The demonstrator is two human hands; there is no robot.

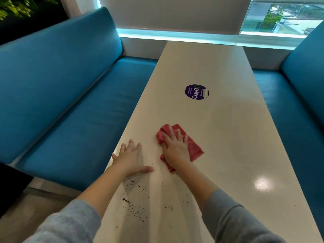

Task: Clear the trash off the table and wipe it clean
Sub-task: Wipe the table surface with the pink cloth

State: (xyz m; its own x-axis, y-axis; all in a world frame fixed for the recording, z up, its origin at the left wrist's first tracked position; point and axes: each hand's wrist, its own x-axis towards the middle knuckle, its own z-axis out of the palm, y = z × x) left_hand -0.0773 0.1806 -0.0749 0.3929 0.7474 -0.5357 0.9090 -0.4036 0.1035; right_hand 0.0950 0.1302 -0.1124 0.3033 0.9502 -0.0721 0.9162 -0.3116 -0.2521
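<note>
Cloth (194,148), pink-red & crumpled, lies on the white surface (219,67) toward its L edge, w/ the right hand (176,148) pressed flat on top. Grip on that side isn't curled round anything: fingers straight & spread, palm down on the fabric. Cloth sticks out past the fingertips, to the R of the hand, and a bit under the wrist.

The left hand (130,159) is just beside it on the L, apart from the cloth, palm down directly on the surface near the L edge. Its grip is likewise flat & loose, fingers splayed, thumb out toward the R, holding nothing.

Dark crumbs (135,209) are scattered on the surface nearer the person, between & beside the two forearms, thickest below the L hand, w/ a few specks close to its thumb. Grey sleeves (233,216) end partway up both forearms.

Farther along, well apart from the hands, is a round purple sticker (196,92) w/ white "ClayGo" lettering. Light glare (262,184) shows on the glossy top at R. There's a blue padded bench (70,102) along the L side and another blue bench (298,106) on the R. The window (280,18) at the far end has a blind partly down.
</note>
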